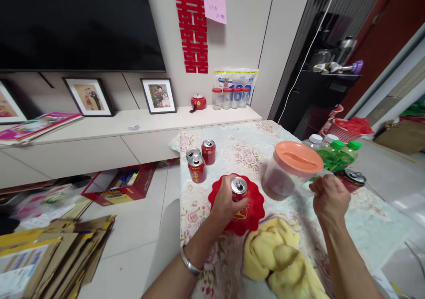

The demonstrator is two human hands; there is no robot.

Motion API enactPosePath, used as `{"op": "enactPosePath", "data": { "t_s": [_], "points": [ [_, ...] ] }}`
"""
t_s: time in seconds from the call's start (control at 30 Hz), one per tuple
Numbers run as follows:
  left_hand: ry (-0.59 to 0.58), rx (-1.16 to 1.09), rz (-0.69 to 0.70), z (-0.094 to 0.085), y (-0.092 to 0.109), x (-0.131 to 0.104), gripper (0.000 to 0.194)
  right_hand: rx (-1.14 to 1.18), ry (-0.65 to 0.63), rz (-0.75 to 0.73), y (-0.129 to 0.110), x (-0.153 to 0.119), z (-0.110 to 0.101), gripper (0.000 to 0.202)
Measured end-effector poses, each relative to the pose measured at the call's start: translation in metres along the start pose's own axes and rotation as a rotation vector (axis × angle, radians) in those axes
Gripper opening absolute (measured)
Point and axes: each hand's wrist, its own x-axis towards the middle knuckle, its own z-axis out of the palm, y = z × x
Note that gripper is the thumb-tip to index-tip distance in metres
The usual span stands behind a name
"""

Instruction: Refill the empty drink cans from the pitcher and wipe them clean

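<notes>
My left hand is wrapped around a red drink can, its silver top facing up with the tab in place. The can is at the red scalloped dish; whether its base touches the dish is hidden. My right hand is closed, its fingers curled together to the right of a clear plastic container with an orange lid. What those fingers hold, if anything, is hidden. Just behind that hand stand dark red cans. A crumpled yellow towel lies between my forearms.
Red cans and a greenish can stand at the table's left edge. Green-capped bottles and white-capped ones are on the right. Glass jars line the cabinet behind. Flattened cardboard lies on the floor.
</notes>
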Motion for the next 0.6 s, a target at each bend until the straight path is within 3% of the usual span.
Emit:
{"op": "enactPosePath", "data": {
  "t_s": [0.2, 0.6],
  "points": [
    [0.001, 0.009, -0.031, -0.002, 0.005, -0.004, 0.058, 0.038, -0.018, 0.004, -0.025, -0.002, 0.012, 0.060],
    [0.067, 0.176, -0.049, 0.005, 0.007, -0.004, 0.063, -0.255, -0.219, 0.026, -0.076, 0.004, -0.005, 0.053]
  ]
}}
